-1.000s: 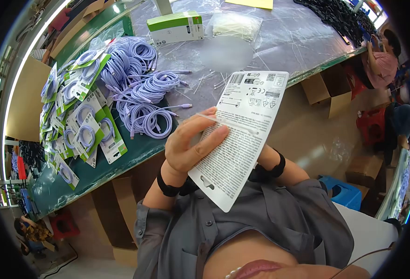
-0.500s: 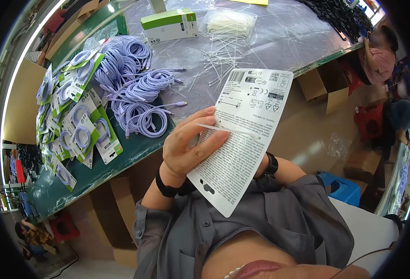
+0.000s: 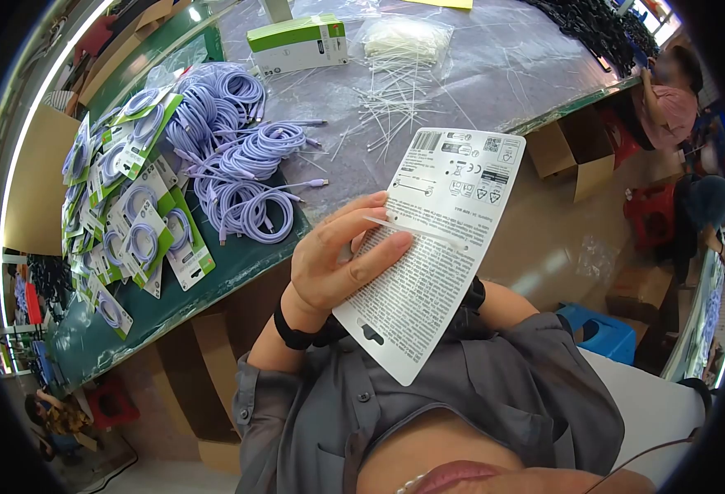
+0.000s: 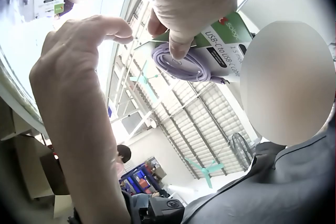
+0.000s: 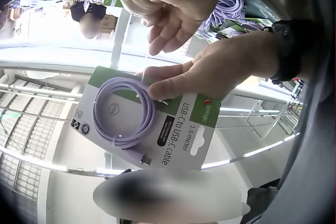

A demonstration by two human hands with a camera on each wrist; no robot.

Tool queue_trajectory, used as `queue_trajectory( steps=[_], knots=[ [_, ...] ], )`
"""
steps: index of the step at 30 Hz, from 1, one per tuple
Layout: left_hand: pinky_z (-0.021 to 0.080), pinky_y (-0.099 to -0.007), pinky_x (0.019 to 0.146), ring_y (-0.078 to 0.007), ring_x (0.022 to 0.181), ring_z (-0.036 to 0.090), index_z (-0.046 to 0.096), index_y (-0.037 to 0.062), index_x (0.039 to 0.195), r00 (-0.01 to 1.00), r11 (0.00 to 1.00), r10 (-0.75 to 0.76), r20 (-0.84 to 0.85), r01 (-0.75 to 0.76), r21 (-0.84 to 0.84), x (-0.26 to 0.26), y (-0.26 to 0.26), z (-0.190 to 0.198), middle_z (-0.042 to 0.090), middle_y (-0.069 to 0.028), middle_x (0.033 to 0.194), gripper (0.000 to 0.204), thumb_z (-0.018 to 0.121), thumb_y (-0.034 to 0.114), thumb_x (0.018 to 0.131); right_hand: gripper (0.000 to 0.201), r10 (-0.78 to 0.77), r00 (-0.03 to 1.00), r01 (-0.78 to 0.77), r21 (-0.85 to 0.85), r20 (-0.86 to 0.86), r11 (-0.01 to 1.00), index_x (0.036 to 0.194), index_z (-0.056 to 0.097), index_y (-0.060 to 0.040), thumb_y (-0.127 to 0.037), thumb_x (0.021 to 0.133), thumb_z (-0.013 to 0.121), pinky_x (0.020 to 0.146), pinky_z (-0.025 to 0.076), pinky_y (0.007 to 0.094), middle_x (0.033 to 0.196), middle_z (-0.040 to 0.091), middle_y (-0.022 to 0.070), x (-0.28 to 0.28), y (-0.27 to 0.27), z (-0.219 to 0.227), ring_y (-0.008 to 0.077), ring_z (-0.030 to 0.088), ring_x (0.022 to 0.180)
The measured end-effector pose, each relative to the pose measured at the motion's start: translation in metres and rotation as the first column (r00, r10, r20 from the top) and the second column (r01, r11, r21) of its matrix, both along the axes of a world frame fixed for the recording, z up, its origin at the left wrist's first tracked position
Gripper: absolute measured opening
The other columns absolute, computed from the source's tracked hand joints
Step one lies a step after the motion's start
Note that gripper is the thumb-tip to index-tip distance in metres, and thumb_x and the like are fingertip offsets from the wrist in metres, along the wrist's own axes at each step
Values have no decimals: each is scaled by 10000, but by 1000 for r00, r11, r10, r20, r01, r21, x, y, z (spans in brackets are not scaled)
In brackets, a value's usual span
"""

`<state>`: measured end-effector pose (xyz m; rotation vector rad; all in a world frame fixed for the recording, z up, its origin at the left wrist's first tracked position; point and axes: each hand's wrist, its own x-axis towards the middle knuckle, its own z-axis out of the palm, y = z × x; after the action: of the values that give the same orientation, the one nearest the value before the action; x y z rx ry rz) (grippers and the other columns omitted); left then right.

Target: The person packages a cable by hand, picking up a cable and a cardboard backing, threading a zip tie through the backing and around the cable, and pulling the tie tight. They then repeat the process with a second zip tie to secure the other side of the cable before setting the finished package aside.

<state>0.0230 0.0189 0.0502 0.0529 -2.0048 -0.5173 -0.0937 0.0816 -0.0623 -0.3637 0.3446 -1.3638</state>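
Observation:
My left hand [image 3: 338, 255] grips a printed card [image 3: 428, 280], its text side up in the head view and a white cable tie [image 3: 428, 233] lying across it. On the card's other face, in the right wrist view, a coiled lilac cable [image 5: 100, 119] sits beside my left hand's [image 5: 210, 71] thumb. The card hides my right hand in the head view. In the right wrist view my right hand [image 5: 170, 3] is above the card, thumb and index fingertip pinching what looks like the tie's thin tail.
Carded cables [image 3: 144, 239] and loose lilac coils [image 3: 247, 165] are heaped on the table's left. Farther back are a stack of cards [image 3: 297, 51], a bag of ties [image 3: 404, 41] and scattered ties [image 3: 387, 103]. A blue stool [image 3: 601, 333] stands at the right.
The card and my left hand have shifted slightly in the head view, and the view of the table has moved a little. My left hand's grip looks the same.

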Motion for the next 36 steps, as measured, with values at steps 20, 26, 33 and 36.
queue_trajectory(
  steps=[20,26,33,36],
  knots=[
    [553,-338,825,-295,971,642,695,61,1035,1000,994,15,0,-15,106,-11,12,-18,599,-119,1022,380,737,17,660,359,-520,761,344,-440,-387,830,1243,483,4,-130,922,575,944,457,310,1232,566,108,-46,41,44,180,550,1131],
    [552,-357,828,-310,994,630,692,65,1033,999,995,-37,-22,39,94,-10,11,-23,585,-114,1039,389,741,15,651,319,-551,670,398,-386,-498,832,1193,531,4,-95,900,609,895,483,299,1167,615,98,-47,41,51,160,593,1056],
    [568,-307,805,-287,988,634,702,125,1020,998,995,53,34,-50,-85,-8,12,-15,583,-79,1047,405,771,55,626,326,-342,826,391,19,-447,920,1158,572,9,-60,851,656,832,518,298,1113,648,111,-49,42,30,168,629,1001],
    [573,-294,806,-275,995,630,704,148,1019,996,982,89,28,-83,-170,-10,13,-14,582,-67,1053,395,763,52,640,353,-438,750,405,-179,-496,896,1180,551,13,-61,851,654,833,527,313,1139,622,125,-54,42,25,193,620,1024]
  ],
)
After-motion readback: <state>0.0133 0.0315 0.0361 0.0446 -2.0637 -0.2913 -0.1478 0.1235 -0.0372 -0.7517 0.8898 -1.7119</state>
